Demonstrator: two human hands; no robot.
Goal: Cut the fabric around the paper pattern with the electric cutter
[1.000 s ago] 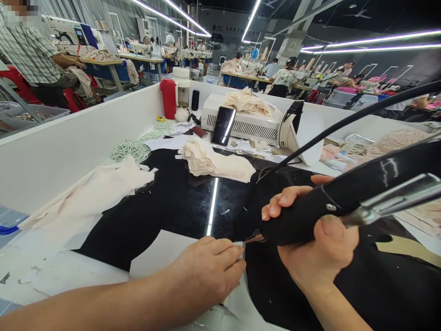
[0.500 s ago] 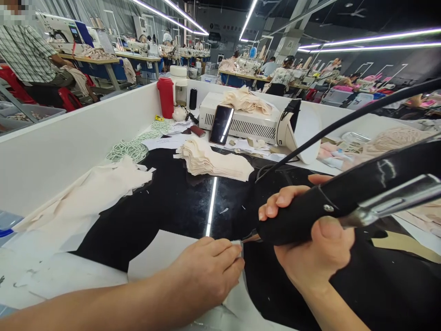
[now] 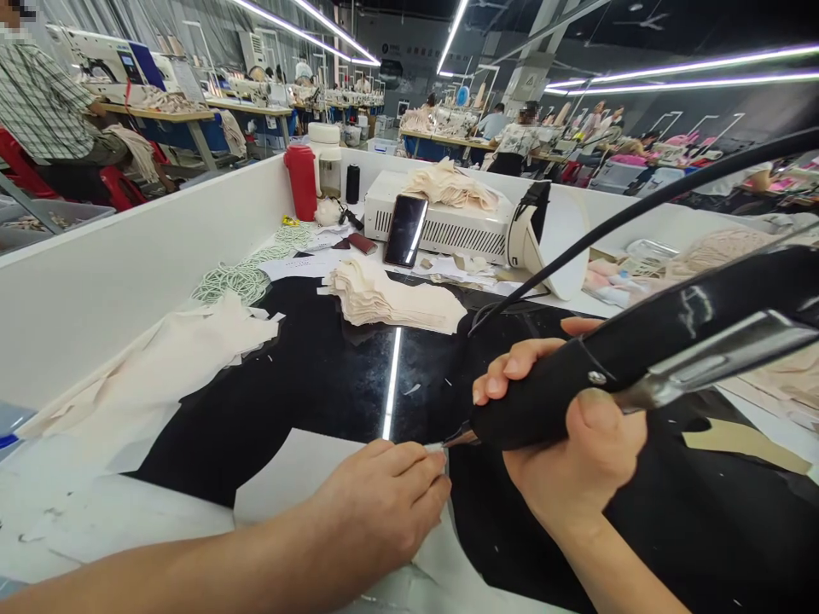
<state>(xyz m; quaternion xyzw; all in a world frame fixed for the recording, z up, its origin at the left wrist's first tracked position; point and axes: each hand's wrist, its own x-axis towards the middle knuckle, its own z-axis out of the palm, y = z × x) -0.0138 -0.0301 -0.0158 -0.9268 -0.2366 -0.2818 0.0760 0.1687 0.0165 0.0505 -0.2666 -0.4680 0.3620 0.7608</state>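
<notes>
My right hand [image 3: 576, 460] is wrapped around a thick black corded hand tool [image 3: 537, 401] with a long metal lever along its side. The tool's thin metal tip [image 3: 461, 437] points left and meets the fingertips of my left hand [image 3: 390, 512]. That hand is closed, fingers pressed together, over the right edge of a white sheet [image 3: 287, 477]. A small whitish bit shows at its fingertips; what it pinches is mostly hidden. Beyond the hands lies a stack of cream fabric pieces [image 3: 397, 298] on the black work surface [image 3: 307, 375].
At left lie loose cream fabric pieces [image 3: 172, 358] and green cord [image 3: 234, 277]. Farther back stand a red bottle [image 3: 300, 183], a phone [image 3: 406, 230], a white vented box [image 3: 448, 226] and a white lamp-like shade [image 3: 563, 247]. The black cable [image 3: 614, 239] crosses the right side.
The view has shifted slightly, so most things sit a little farther left. My right hand and the tool have edged left; my left hand keeps its hold.
</notes>
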